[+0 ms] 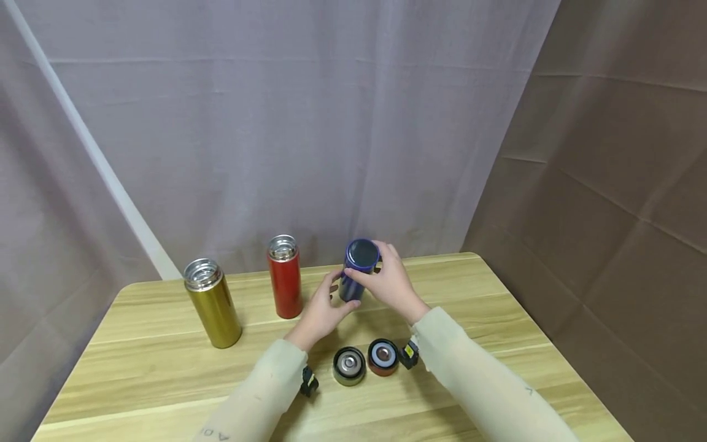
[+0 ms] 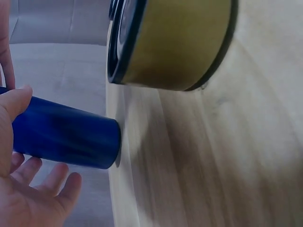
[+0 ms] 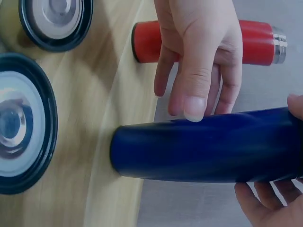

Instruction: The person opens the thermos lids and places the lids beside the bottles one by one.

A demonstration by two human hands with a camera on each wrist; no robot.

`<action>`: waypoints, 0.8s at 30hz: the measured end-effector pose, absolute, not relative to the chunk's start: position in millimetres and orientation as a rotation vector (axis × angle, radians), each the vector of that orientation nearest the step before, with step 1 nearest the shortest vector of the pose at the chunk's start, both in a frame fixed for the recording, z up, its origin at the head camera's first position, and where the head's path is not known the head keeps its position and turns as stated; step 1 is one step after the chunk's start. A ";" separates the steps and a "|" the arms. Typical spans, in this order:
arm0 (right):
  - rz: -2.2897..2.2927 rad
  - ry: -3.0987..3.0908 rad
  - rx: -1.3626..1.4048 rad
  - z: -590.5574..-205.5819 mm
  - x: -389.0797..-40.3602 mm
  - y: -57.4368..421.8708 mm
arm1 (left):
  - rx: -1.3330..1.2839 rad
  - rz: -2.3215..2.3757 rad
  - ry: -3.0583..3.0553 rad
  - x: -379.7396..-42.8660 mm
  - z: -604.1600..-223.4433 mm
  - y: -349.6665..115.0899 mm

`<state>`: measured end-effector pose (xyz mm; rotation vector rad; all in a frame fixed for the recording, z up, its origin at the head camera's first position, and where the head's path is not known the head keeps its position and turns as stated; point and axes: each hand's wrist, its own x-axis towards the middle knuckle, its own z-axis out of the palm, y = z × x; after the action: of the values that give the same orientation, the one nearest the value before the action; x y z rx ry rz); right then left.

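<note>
A blue thermos bottle [image 1: 351, 290] with a dark disc on top stands at the back of the table. My right hand [image 1: 391, 282] grips it near its top, thumb on the near side and fingers round the far right side. Beside its lower left part is my left hand [image 1: 320, 310], thumb and fingers spread apart, the thumb right at the bottle's side. In the right wrist view, the blue bottle [image 3: 208, 146] spans between both hands, and the left hand's fingers extend past it.
Left of the hands stand a lidless red bottle [image 1: 285, 282] and a lidless gold bottle [image 1: 215, 310]. In front of the hands, a gold lid [image 1: 349, 366] and a red lid [image 1: 383, 357] lie inside-up on the wooden table [image 1: 143, 368]. A grey curtain [image 1: 287, 141] hangs behind.
</note>
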<state>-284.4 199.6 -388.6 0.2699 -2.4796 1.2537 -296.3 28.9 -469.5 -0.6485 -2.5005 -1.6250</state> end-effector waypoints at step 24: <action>2.006 -2.412 0.631 -365.6 -249.5 199.6 | -0.732 -1.436 -2.565 -249.6 -428.0 -5.6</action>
<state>-249.5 199.6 -365.6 0.6306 -2.4125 2.0059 -249.6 -5.6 -428.0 -0.7319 -2.5645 -1.4362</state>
